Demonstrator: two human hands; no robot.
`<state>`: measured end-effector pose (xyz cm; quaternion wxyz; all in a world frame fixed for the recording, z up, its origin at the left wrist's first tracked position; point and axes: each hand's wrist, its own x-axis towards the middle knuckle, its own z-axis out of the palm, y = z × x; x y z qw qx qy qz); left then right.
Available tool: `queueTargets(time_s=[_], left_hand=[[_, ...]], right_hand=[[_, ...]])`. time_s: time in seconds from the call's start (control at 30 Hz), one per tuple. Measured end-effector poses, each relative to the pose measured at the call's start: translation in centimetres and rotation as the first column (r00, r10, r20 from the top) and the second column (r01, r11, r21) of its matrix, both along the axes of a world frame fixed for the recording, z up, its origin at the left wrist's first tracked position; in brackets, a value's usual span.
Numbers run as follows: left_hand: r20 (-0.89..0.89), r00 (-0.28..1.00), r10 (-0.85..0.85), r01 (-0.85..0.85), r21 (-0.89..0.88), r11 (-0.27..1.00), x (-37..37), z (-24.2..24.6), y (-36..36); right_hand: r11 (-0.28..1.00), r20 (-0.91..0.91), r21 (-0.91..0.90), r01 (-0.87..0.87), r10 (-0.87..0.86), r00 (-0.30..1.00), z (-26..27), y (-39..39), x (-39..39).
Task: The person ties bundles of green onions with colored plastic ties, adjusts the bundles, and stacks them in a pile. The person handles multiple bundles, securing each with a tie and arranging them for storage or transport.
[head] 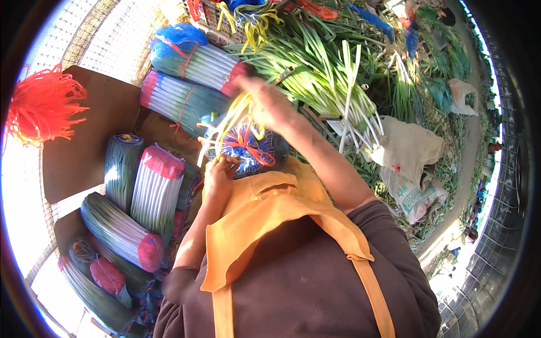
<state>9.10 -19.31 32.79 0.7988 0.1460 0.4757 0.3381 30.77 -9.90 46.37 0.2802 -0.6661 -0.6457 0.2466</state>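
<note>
A bundle of long green stalks in blue netting [270, 148] stands against my apron [270, 186], its gathered end facing up with a red plastic tie [245, 143] across it. My left hand [222, 171] is at the near left of that end, thumb and fingers pinched on a pale netting string [244, 160]. Blurred by motion, my right hand [262, 101] is above the bundle's far side. Yellow plastic strips [230, 120] hang below it and spread over the bundle; its fingertips are too blurred to show the grip clearly.
Two netted leek bundles [203, 61] lie ahead; several more [156, 190] lie at left. Red plastic strips [46, 105] hang far left. Loose leeks [321, 80] are piled right of a crate [215, 21]. Sacks [410, 143] lie at right, and a person [427, 4] is at the top right.
</note>
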Motion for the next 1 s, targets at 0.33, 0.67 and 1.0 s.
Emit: queueTargets(time_s=[0.33, 0.67, 1.0], left_hand=[[0.271, 0.94, 0.209, -0.169, -0.161, 0.972, -2.0, -2.7, -1.3], [0.191, 0.947, 0.26, -0.199, -0.288, 0.937, -1.9, -2.6, -1.7], [0.227, 0.952, 0.204, -0.147, -0.244, 0.959, -1.9, -2.6, -1.2]], right_hand=[[0.897, 0.254, -0.233, -0.375, 0.428, 0.867, -11.4, -6.7, -5.3], [0.864, -0.557, -0.503, 0.033, -0.353, 0.752, -14.4, -7.4, -2.4], [0.718, -0.767, -0.64, -0.272, -0.579, 0.276, -9.8, -6.9, -0.7]])
